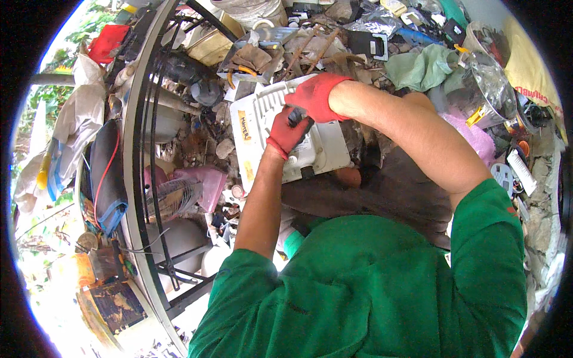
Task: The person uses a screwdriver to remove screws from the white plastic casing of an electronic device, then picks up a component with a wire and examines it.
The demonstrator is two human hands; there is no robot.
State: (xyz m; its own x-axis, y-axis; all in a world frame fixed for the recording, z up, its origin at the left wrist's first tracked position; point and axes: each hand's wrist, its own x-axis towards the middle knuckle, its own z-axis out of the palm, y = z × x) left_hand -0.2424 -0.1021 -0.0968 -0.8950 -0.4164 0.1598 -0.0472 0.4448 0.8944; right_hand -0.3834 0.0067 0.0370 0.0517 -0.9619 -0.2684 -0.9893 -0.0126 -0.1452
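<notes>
A white plastic housing [327,146] with ribs along its far part lies tilted in front of me, a written-on strip of tape on its left edge. My left hand [289,130], in a red work glove, is closed round a short dark handle [294,117] over the middle of the housing. What the handle belongs to is hidden. Just beyond it and to the right is my right hand [319,97], gloved in red with dark smudges. Its fingers are curled close against the left hand; what they hold cannot be made out.
A metal frame with dark bars [143,149] rises on my left. Scrap covers the ground ahead: a green cloth [421,67], a black box-shaped part [367,45] and a clear plastic container [486,89]. A pink bag [471,138] sits by my right arm.
</notes>
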